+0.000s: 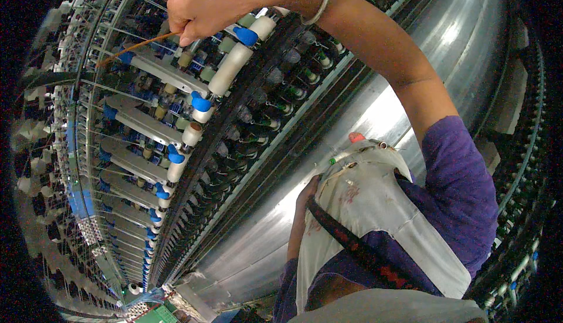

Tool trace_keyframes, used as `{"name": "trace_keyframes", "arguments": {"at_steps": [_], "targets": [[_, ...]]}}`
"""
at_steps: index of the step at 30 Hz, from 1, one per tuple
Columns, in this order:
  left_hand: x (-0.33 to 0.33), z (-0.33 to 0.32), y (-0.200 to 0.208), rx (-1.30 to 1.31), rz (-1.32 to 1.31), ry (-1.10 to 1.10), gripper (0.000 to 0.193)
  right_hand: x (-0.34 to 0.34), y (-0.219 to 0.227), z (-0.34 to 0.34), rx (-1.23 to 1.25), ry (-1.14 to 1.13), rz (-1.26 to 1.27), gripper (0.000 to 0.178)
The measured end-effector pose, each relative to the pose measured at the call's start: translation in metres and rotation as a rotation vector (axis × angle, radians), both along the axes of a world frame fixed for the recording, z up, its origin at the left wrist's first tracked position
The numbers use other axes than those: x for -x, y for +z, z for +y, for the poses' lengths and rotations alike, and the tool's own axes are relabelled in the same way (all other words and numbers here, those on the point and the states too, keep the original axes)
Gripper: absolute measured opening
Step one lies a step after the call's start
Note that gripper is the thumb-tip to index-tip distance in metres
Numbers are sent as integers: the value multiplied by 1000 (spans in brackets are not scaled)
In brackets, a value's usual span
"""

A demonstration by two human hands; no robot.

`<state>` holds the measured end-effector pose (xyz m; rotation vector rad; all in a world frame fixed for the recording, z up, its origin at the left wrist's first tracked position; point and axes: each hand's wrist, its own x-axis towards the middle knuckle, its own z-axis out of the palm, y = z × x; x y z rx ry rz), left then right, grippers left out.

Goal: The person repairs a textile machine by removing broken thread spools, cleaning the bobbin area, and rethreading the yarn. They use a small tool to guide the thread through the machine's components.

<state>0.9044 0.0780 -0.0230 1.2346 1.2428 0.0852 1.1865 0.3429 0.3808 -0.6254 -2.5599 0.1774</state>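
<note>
My right hand (205, 7) reaches up and across, above a spinning machine's row of drafting arms. Its fingers are closed in a pinch on a thin orange-brown stick (139, 45), which points left over the rods of the machine. Just below this hand are a grey drafting arm (170, 75) with a blue end and a white roller (231, 69). Low at my side, my left hand (309, 191) is beside the white apron (352, 197); its fingers are mostly hidden by the cloth.
Drafting arms with blue tips (175, 154) run in a long row toward the lower left. Alongside stands a dark row of spindles (258, 124). A shiny metal floor strip (272, 214) lies between this machine and another machine (531, 223) at the right.
</note>
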Motion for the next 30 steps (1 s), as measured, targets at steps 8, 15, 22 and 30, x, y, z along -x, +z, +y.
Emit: {"name": "trace_keyframes", "arguments": {"at_steps": [8, 15, 22, 30], "targets": [[1, -5, -3, 4, -24, 30, 32, -2, -10, 2, 43, 31, 114, 42], [7, 4, -7, 7, -129, 91, 33, -3, -35, 4, 11, -140, 16, 31], [47, 27, -54, -145, -289, 535, 39, -21, -87, 8, -479, -103, 350, 12], [66, -34, -237, -578, 983, -144, 33, -16, -94, 8, -246, -172, 461, 8]]}}
